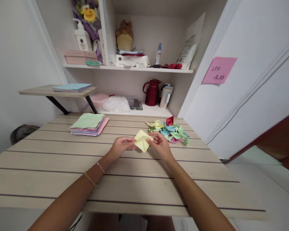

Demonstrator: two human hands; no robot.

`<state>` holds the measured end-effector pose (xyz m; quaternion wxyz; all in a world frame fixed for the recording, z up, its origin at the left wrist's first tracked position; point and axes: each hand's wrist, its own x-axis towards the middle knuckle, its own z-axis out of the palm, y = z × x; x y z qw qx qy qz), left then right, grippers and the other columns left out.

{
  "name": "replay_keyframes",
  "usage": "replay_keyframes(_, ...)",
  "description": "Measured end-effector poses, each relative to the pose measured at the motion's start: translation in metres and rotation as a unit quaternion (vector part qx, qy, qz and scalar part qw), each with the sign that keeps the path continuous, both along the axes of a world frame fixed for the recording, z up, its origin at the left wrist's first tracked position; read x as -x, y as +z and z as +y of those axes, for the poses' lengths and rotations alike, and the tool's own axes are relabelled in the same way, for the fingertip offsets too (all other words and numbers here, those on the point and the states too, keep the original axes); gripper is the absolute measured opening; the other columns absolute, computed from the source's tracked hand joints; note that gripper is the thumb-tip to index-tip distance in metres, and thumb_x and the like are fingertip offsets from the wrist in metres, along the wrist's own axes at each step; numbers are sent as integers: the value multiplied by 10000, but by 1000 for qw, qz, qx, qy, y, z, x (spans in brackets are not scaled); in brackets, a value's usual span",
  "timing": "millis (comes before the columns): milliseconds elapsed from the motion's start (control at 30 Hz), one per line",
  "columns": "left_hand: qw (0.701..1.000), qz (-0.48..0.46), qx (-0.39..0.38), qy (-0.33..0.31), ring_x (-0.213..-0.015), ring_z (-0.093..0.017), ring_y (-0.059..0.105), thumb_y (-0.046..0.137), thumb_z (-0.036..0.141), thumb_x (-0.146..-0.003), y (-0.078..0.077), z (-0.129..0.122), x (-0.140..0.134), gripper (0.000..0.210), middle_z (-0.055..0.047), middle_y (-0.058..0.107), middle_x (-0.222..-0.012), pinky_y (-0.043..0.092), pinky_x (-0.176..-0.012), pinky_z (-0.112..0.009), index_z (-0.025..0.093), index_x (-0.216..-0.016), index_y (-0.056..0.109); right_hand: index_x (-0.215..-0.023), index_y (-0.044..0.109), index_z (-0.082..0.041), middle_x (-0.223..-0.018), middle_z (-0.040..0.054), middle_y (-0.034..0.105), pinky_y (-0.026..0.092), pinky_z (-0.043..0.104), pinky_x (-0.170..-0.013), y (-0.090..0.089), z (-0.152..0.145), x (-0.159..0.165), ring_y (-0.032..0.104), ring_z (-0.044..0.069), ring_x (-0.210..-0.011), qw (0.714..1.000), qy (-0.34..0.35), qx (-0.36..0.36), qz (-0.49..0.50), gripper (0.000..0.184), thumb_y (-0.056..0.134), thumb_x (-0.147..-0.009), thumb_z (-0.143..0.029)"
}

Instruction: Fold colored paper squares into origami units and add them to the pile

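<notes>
A folded piece of yellow paper [143,145], diamond-shaped with creases down its middle, is held just above the table. My left hand [123,146] pinches its left corner between thumb and fingers. On the opposite side, my right hand [160,145] grips the right corner, thumb in front and fingers behind. Right behind that hand lies a pile of folded paper boats [174,130] in green, blue, yellow and pink, with a red paper boat [170,121] at its back. Farther left sits a stack of coloured paper sheets [89,121], pale green on top.
The slatted wooden table [125,189] carries a small raised shelf [38,90] at back left, bearing more blue paper [72,87]. Behind it, a cabinet holds a red jug [152,93], a pale tumbler [166,96] and a plastic bag [117,104]. A pink note [219,70] sticks to the right wall.
</notes>
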<state>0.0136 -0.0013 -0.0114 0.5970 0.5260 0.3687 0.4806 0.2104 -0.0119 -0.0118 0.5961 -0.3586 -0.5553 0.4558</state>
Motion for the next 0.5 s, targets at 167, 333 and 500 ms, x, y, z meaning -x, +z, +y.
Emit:
replay_keyframes(167, 999, 8, -14, 46, -675, -167, 640, 775, 314, -514, 6, 0, 2, 330, -85, 704, -792, 540, -701, -312, 94, -746, 692, -881, 650, -173, -797, 44, 654, 473, 278, -620, 1, -2, 0, 592, 170, -695, 997, 39, 19, -64, 320, 707, -632, -366)
replay_keyframes(333, 995, 33, -48, 81, -553, -126, 600, 734, 310, -585, 2, 2, 2, 247, -41, 672, -636, 509, -581, -246, 114, -711, 651, -789, 642, -156, -694, 44, 638, 465, 285, -608, -5, 0, 1, 573, 160, -639, 998, 2, 35, -47, 252, 669, -673, -378)
replay_keyframes(500, 998, 20, -51, 19, -517, -113, 583, 674, 327, -662, -1, 0, -2, 288, -3, 638, -611, 452, -497, -208, 154, -868, 571, -867, 574, -199, -596, -18, 578, 435, 248, -528, -8, 0, 7, 532, 130, -544, 999, 14, 32, -27, 255, 646, -676, -351)
